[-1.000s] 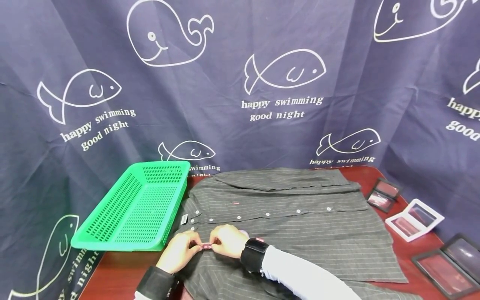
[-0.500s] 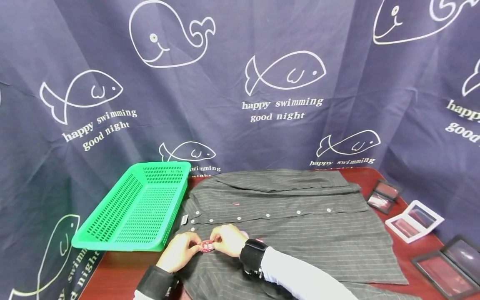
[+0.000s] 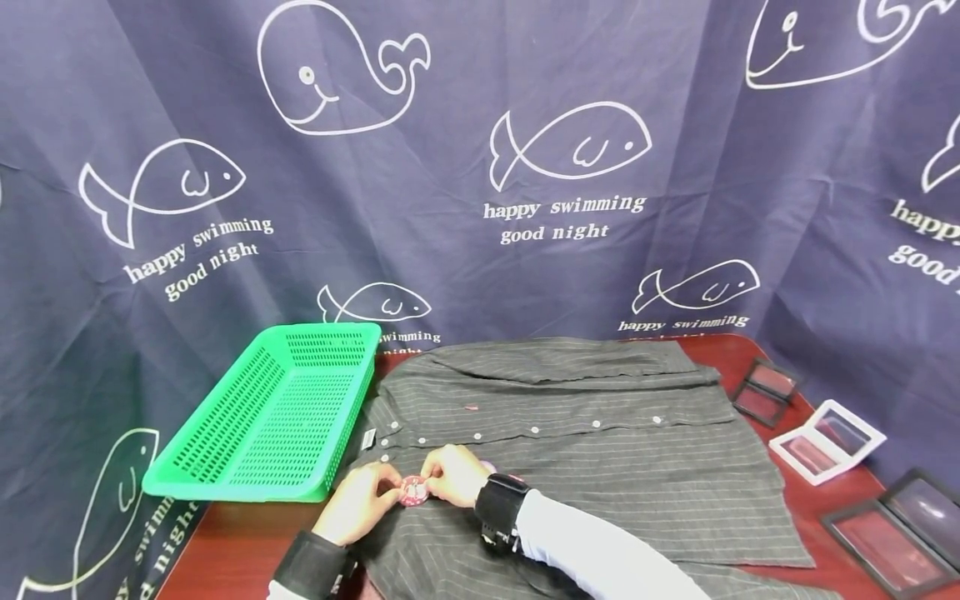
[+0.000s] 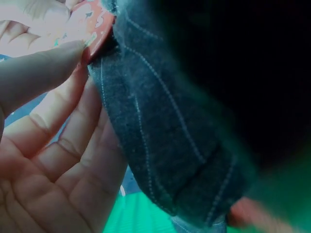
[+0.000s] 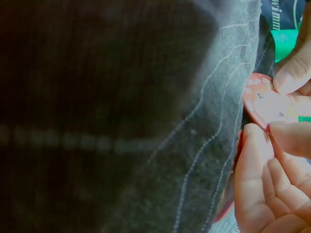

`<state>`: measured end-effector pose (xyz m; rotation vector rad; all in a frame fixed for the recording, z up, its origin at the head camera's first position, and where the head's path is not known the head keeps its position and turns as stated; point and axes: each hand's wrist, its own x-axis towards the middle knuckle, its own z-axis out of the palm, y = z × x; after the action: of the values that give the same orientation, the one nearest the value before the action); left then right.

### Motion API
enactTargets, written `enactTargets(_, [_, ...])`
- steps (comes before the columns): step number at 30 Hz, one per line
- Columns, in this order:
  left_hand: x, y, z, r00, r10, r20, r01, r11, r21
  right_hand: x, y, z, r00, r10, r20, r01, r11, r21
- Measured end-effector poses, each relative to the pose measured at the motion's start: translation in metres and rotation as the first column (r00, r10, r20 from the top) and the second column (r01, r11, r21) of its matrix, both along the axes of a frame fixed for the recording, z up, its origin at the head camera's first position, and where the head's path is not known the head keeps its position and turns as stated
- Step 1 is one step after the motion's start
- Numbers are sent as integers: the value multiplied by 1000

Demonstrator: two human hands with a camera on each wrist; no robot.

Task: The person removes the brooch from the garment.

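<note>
A round red badge [image 3: 413, 491] with a pale printed middle sits between both hands, over the dark grey pinstriped shirt [image 3: 622, 467]. My left hand [image 3: 357, 502] pinches its left edge with thumb and forefinger. From the other side, the right hand [image 3: 457, 477] pinches the right edge. Up close in the left wrist view, the badge [image 4: 95, 24] lies against the shirt's fabric [image 4: 146, 111], the left thumb on its face. The right wrist view shows the badge's printed face [image 5: 265, 99] held at its rim by fingers of both hands. Its back is hidden.
A green plastic basket [image 3: 168, 483] stands left of the shirt. On the red table's [image 3: 750, 346] right side lie a dark compact case [image 3: 767, 392], a white one [image 3: 828, 442] and a larger dark one [image 3: 892, 533]. A purple round piece [image 3: 488, 466] shows partly behind the right wrist.
The badge has turned from nearly edge-on to showing its face toward the head camera. The right hand has shifted very slightly; the left hand keeps its place.
</note>
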<state>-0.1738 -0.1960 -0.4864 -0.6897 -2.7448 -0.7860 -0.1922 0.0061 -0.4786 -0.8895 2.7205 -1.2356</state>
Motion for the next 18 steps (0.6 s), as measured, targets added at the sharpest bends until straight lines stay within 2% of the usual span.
enactTargets(5, [2,1,-1,996,-29,-82,28,999,-21,-1,0,0,1000,-7,5,7,1000,3])
enactTargets(8, [4,3,-2,997,-23,-80,19,999,-47,0,0,0,1000,-7,20,7,1000,0])
enactTargets(10, [6,5,-2,999,-3,-33,1,998,-65,1,0,1,1000,-8,25,8,1000,3])
enactTargets(13, [10,6,-2,997,16,75,-9,995,-98,2,-1,2,1000,-12,27,12,1000,4])
enactTargets(15, [12,6,-2,988,18,154,1,993,-122,2,-1,3,1000,-15,24,14,1000,5])
enactTargets(18, [14,7,-2,973,17,231,18,988,-151,3,-1,4,999,-18,37,18,1000,4])
